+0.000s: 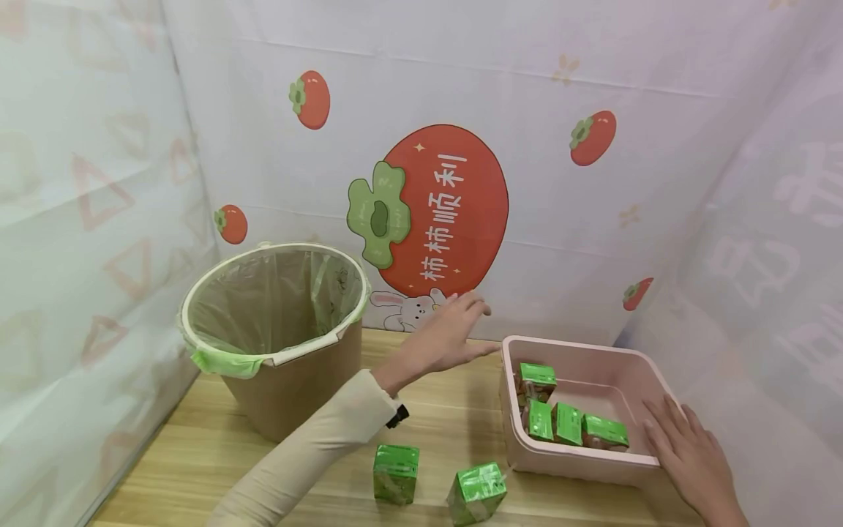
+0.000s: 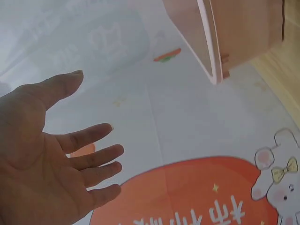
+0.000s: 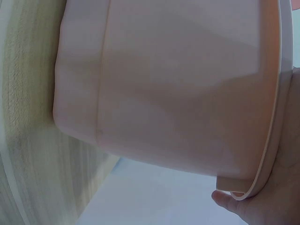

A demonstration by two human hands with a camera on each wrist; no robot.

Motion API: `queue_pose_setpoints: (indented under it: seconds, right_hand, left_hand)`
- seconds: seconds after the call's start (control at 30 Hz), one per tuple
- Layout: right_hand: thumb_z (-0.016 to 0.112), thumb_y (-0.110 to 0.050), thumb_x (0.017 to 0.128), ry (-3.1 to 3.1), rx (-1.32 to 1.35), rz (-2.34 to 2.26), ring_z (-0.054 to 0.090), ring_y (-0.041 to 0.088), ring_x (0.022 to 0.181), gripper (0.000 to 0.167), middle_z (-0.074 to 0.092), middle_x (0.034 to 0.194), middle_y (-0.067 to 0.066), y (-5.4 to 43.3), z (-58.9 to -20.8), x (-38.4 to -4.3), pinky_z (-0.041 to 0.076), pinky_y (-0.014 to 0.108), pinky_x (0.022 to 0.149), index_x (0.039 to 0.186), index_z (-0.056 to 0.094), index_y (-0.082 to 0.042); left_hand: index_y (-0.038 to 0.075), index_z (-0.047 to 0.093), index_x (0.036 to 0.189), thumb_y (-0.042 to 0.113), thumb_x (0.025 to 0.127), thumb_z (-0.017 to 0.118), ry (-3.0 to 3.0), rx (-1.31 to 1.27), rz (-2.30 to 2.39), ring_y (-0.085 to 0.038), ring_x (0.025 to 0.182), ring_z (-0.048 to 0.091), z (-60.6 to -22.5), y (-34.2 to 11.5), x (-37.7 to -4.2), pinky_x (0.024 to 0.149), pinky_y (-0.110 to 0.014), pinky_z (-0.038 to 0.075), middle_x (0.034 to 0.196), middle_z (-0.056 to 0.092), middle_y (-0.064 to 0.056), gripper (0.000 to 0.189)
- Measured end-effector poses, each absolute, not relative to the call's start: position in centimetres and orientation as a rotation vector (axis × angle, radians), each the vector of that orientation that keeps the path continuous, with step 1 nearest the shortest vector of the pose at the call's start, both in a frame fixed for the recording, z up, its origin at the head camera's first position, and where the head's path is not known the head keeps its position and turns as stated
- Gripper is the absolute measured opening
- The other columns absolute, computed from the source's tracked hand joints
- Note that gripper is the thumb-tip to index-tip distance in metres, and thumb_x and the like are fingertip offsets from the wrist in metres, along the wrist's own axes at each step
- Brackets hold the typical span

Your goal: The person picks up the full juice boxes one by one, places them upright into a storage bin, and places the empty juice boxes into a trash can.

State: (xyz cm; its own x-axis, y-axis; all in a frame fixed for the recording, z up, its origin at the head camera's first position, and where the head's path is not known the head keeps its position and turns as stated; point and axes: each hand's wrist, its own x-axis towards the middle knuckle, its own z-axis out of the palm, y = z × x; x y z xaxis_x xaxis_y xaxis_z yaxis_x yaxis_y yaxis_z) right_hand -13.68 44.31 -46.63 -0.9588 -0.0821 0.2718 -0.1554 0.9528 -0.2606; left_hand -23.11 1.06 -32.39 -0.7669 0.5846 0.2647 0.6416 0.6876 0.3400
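My left hand [image 1: 448, 333] is held above the table between the bin and the basin, fingers spread. In the left wrist view the palm of the left hand [image 2: 51, 154] faces the camera with nothing in it. My right hand [image 1: 694, 457] rests on the right rim of a pink plastic basin [image 1: 579, 465], its fingers fairly straight across the edge. One fingertip shows outside, by the rim's tab, in the right wrist view. Several small green-topped drink cartons [image 1: 568, 423] stand inside the basin, grouped toward its left and front.
Two more drink cartons stand on the wooden table in front, a left one [image 1: 395, 474] and a right one [image 1: 478, 494]. A round brown trash bin [image 1: 296, 395] with a clear liner stands at the left. Printed cloth walls [image 1: 540, 219] enclose the back and sides.
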Motion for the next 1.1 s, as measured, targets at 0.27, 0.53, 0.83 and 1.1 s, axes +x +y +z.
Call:
queue_pose_setpoints:
  seconds: [0.27,0.53,0.83,1.1]
  right_hand:
    - [0.043,-0.03,0.114,-2.841,0.183,0.407,0.025,0.066,0.143,0.053,0.031,0.16,0.04,44.3,-46.5,-13.5,0.027,0.08,0.096,0.157,0.044,0.0]
    - [0.045,-0.03,0.113,-2.811,0.189,0.402,0.028,0.066,0.141,0.051,0.034,0.158,0.041,44.1,-46.4,-13.7,0.029,0.079,0.095,0.152,0.049,0.002]
    - [0.046,-0.028,0.112,-2.779,0.203,0.384,0.03,0.065,0.14,0.049,0.037,0.156,0.041,44.3,-46.8,-13.6,0.03,0.078,0.094,0.154,0.049,-0.001]
    - [0.045,-0.031,0.113,-2.829,0.179,0.382,0.027,0.065,0.142,0.052,0.034,0.158,0.04,44.2,-46.6,-13.8,0.028,0.08,0.096,0.154,0.047,0.0]
  left_hand:
    - [0.003,0.061,0.134,0.035,0.099,0.076,-2.694,-0.999,-0.742,-0.035,0.141,0.047,-31.4,-4.0,-22.7,0.116,-0.047,0.042,0.145,0.053,-0.014,0.05]
    - [0.001,0.061,0.138,0.038,0.098,0.078,-2.739,-0.836,-0.647,-0.039,0.146,0.042,-30.6,-9.5,-21.4,0.12,-0.054,0.037,0.15,0.051,-0.017,0.058]
    - [0.0,0.061,0.138,0.037,0.098,0.077,-2.737,-0.8,-0.585,-0.044,0.141,0.046,-30.5,-14.2,-20.6,0.12,-0.06,0.034,0.145,0.054,-0.02,0.057]
    - [0.002,0.054,0.149,0.048,0.099,0.072,-2.781,-0.722,-0.597,-0.042,0.147,0.041,-30.9,-18.0,-19.2,0.123,-0.064,0.025,0.155,0.048,-0.02,0.07]
